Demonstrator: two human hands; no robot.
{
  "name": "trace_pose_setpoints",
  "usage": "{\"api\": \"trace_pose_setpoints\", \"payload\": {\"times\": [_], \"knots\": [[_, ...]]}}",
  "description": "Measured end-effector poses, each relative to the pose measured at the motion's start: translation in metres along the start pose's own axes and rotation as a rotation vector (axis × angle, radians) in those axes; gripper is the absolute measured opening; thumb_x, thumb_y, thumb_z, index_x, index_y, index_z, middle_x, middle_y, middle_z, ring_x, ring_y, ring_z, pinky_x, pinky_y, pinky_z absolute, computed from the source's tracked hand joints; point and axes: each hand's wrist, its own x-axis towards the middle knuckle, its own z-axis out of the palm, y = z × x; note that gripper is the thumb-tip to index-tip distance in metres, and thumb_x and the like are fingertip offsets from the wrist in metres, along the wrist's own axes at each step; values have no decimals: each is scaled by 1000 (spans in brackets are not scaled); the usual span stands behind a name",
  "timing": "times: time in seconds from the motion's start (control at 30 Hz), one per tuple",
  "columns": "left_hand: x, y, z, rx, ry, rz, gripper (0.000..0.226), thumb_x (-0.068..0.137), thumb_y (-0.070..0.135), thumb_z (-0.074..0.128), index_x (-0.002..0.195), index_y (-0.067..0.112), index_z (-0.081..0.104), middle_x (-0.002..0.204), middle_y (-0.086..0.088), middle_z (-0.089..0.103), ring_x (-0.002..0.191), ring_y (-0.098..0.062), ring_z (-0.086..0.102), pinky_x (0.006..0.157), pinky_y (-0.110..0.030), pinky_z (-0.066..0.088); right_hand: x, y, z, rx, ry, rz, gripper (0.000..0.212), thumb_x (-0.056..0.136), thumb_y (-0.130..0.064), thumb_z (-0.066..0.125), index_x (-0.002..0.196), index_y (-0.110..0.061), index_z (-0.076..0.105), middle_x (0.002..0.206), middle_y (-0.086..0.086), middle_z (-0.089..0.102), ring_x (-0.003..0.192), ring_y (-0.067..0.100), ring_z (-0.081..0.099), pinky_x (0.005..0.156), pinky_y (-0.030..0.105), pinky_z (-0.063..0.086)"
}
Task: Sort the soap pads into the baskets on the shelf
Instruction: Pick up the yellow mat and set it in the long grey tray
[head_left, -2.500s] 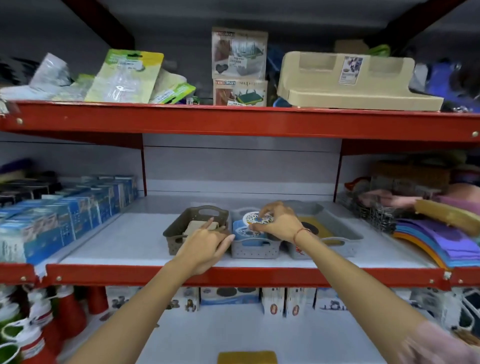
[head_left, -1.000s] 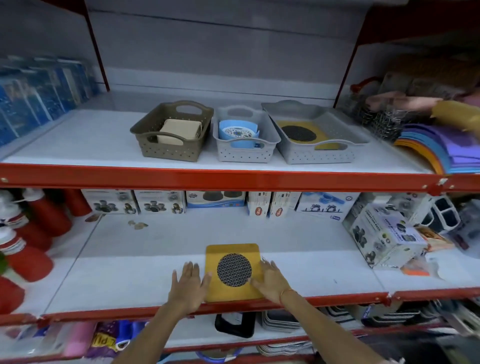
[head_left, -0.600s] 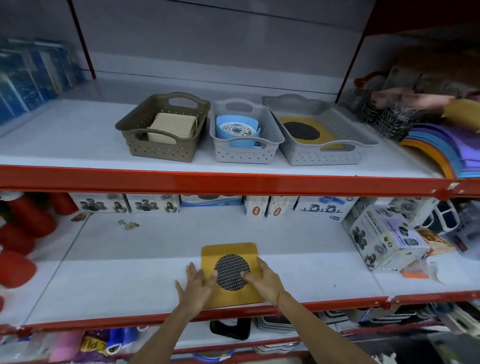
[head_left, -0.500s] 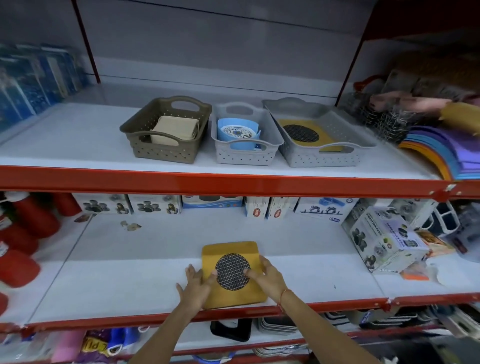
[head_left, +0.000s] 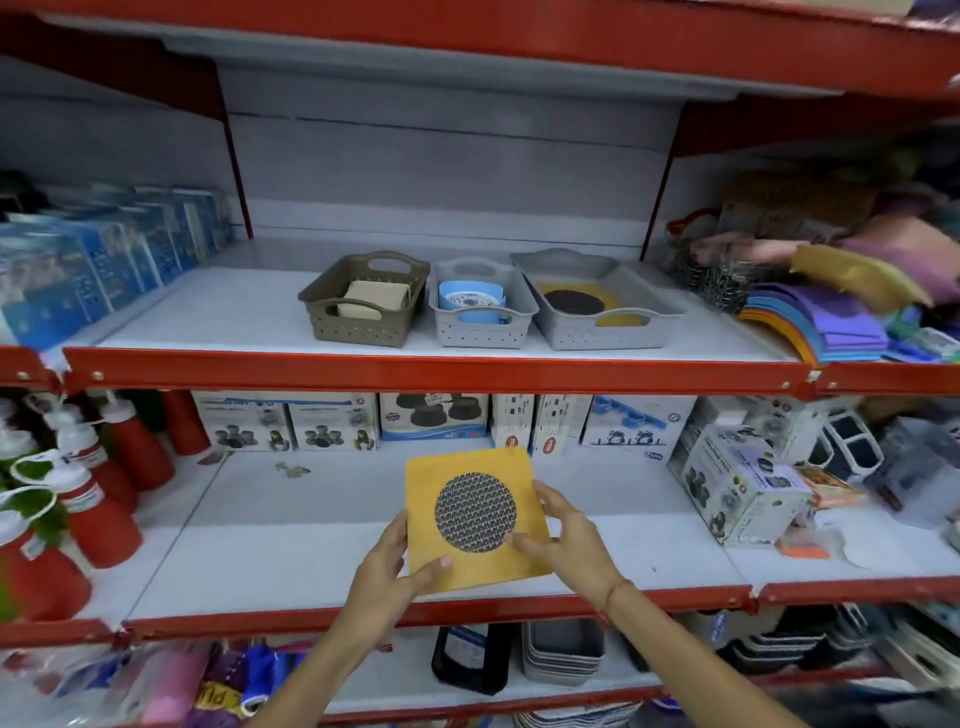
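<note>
- Left hand and right hand pinch the yellow pad by its edges
- Three baskets above (brown, grey, tray)

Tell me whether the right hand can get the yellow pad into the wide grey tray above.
Probably yes. The right hand and left hand hold the yellow pad free of the shelf, and the wide grey tray above is open-topped with nothing in front.
</note>
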Motion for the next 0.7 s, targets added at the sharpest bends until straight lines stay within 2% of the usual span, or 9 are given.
{"api": "trace_pose_setpoints", "payload": {"times": [0.07, 0.13, 0.23, 0.3, 0.33, 0.4, 0.47, 0.57, 0.7], "knots": [[-12, 18, -3, -1, -24, 59, 102, 54, 40, 86, 140, 32, 32, 128, 16, 56, 118, -1, 53, 93, -17, 45, -16, -15, -12, 0, 14, -54, 88, 70, -27, 83, 145, -16, 38, 142, 1, 50, 133, 14, 43, 109, 39, 43], [-24, 40, -5, 28, -37, 131, 122, 47, 44, 87, 147, 25, 20, 132, 10, 55, 118, -3, 54, 88, -10, 47, -30, -33, -23, 7, 31, -123, 93, 64, -35, 85, 143, -16, 41, 146, -1, 46, 136, 12, 40, 111, 40, 40], [-34, 79, -3, 74, -55, 273, 113, 53, 29, 87, 142, 33, 18, 113, 28, 64, 108, 5, 60, 78, -5, 47, -45, -58, -41, -19, 84, -207, 108, 42, -64, 79, 136, -20, 51, 153, -3, 37, 140, 12, 35, 113, 42, 37], [-36, 103, -2, 71, -54, 334, 108, 55, 20, 87, 139, 35, 21, 102, 39, 64, 105, 11, 59, 80, -7, 49, -49, -70, -54, -41, 114, -245, 115, 32, -75, 74, 134, -25, 53, 153, -5, 35, 141, 11, 34, 114, 42, 37], [-34, 114, -2, 70, -49, 352, 108, 55, 19, 88, 141, 32, 24, 104, 37, 64, 107, 10, 58, 83, -9, 49, -49, -76, -61, -50, 127, -263, 117, 30, -78, 74, 134, -27, 53, 154, -6, 35, 140, 11, 34, 113, 42, 37], [-30, 135, 1, 78, -47, 399, 109, 55, 20, 88, 142, 30, 24, 106, 34, 65, 108, 9, 58, 86, -10, 48, -47, -87, -75, -77, 148, -294, 121, 28, -81, 74, 134, -28, 53, 154, -7, 34, 140, 11, 33, 114, 44, 35], [-22, 154, 4, 96, -49, 443, 102, 57, 21, 87, 134, 39, 23, 97, 38, 66, 102, 11, 60, 81, -5, 47, -42, -99, -90, -132, 164, -320, 121, 28, -81, 74, 136, -30, 52, 154, -6, 32, 141, 11, 29, 116, 44, 32], [2, 180, 10, 172, -50, 516, 84, 59, 23, 86, 121, 50, 37, 96, 31, 70, 95, 5, 65, 75, -8, 50, -27, -117, -114, -201, 223, -358, 116, 28, -79, 74, 132, -35, 54, 152, -2, 35, 141, 12, 28, 116, 44, 33], [40, 217, 23, 244, -48, 533, 91, 63, 35, 83, 140, 27, 35, 83, 40, 65, 92, 14, 62, 83, -13, 49, 6, -137, -150, -248, 269, -387, 98, 37, -77, 73, 125, -38, 60, 151, -2, 40, 140, 11, 33, 115, 40, 35]]}}
